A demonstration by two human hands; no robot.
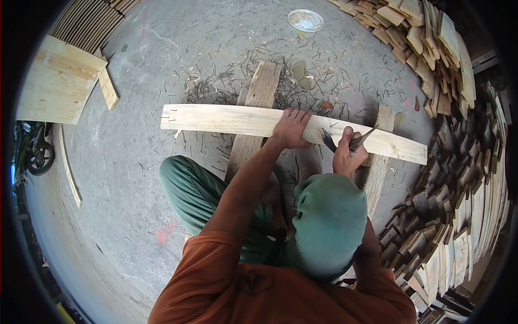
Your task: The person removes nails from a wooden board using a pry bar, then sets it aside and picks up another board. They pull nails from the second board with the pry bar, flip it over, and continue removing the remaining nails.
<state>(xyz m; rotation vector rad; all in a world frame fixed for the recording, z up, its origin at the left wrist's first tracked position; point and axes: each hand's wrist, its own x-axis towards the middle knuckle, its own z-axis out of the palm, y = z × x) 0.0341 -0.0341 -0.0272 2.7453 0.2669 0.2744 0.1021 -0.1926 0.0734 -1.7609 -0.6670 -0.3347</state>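
A long pale wooden board [226, 119] lies crosswise over two rough wooden supports, with nails or staples showing near its ends. My left hand [292, 128] is closed over the middle of the board, its fingers across the top face toward the far edge. To its right, my right hand [348, 155] is closed around a dark metal tool [363, 139] at the board's near edge. One pointed end of this tool sticks up to the right, and a dark curved part shows left of the thumb. Its exact kind I cannot make out.
The left support [263, 86] and right support [379, 173] rest on the concrete floor. Many loose nails [216, 89] are scattered beyond the board. Stacked boards [453, 216] line the right side. A plywood sheet [59, 81] stands at left, and a round metal plate [305, 20] lies far off.
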